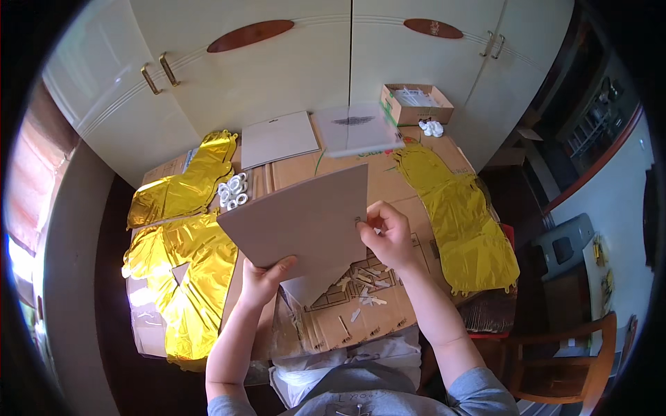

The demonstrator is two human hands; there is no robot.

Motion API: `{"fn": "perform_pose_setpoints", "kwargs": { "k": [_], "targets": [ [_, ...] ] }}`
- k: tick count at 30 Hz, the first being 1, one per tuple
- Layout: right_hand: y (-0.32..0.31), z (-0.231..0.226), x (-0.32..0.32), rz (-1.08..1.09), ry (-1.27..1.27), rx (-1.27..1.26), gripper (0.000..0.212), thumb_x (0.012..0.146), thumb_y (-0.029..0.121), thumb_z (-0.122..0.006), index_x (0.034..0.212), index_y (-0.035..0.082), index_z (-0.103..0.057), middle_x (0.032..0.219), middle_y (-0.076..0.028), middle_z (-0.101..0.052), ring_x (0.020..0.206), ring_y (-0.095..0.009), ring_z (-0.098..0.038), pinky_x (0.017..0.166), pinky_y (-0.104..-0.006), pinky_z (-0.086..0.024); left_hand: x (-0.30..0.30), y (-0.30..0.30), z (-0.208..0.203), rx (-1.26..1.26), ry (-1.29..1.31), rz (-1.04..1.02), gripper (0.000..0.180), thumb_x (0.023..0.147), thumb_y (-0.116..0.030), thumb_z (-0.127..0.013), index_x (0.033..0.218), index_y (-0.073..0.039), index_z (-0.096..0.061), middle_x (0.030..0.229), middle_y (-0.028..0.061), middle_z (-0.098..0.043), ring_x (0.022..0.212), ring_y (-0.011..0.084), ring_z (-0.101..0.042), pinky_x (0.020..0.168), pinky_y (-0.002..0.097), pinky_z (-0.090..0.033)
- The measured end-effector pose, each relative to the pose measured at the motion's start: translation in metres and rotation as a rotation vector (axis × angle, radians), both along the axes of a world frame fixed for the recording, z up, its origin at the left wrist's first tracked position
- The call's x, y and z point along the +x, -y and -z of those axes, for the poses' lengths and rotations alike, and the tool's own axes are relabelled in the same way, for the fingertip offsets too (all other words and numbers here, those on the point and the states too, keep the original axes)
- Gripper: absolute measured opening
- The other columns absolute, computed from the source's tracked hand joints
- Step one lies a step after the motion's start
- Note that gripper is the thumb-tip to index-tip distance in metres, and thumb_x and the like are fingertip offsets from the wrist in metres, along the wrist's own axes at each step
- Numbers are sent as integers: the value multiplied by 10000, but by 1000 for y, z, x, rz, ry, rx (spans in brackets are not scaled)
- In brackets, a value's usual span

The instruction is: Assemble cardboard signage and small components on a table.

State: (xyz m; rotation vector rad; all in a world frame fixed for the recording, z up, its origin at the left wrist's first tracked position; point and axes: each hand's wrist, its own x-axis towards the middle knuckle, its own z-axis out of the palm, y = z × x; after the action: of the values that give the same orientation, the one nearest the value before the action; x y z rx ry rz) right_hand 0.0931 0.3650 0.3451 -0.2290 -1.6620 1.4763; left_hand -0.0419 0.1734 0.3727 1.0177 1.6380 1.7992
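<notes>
My left hand (267, 279) grips the lower left edge of a flat grey-brown board (298, 215), thumb on its face, holding it tilted above the table. My right hand (390, 234) is closed in a pinch at the board's right edge, beside a small dark mark. A tiny pale bit shows under its fingers; what they pinch is too small to make out. Beneath the board, a paler sheet (303, 288) comes partly into view. Several small pale strips (368, 277) lie scattered on the cardboard-covered table (374, 322) below my hands.
Gold foil balloons lie flat at left (201, 270) and right (458, 229). White ribbon rolls (232, 191) sit near the left ones. At the back are another grey board (277, 141), a clear plastic sheet (357, 132), an open box (416, 104) and a white bundle (431, 128).
</notes>
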Motion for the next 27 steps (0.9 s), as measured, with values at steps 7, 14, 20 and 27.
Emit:
{"fn": "perform_pose_setpoints", "kwargs": {
  "k": [7,14,20,27],
  "targets": [
    [8,-10,2,270,133,294,148,685,-86,-541,668,13,-432,637,-13,-443,539,-41,-458,463,-195,-386,0,0,8,24,-196,-1,169,734,46,-600,896,-1,-594,863,25,-599,796,95,-552,707,231,-439],
    [7,-2,0,269,94,241,144,671,-70,-552,681,22,-442,632,-23,-459,539,-73,-488,479,-203,-403,2,0,6,57,-170,31,158,740,34,-612,895,8,-598,844,31,-603,782,98,-561,685,236,-454],
    [0,-2,1,-210,-73,-134,215,699,-31,-544,904,27,-511,768,-17,-559,665,-77,-535,590,-203,-427,1,0,-1,21,71,31,158,751,-8,-627,906,5,-599,865,35,-613,794,102,-567,704,244,-461],
    [-13,-14,15,-600,-19,-548,276,800,81,-463,1048,-18,-532,899,-56,-585,789,-99,-541,696,-220,-438,-8,1,5,-18,344,81,264,730,-45,-662,975,-27,-566,900,31,-604,829,126,-567,752,281,-457]
  ]
}}
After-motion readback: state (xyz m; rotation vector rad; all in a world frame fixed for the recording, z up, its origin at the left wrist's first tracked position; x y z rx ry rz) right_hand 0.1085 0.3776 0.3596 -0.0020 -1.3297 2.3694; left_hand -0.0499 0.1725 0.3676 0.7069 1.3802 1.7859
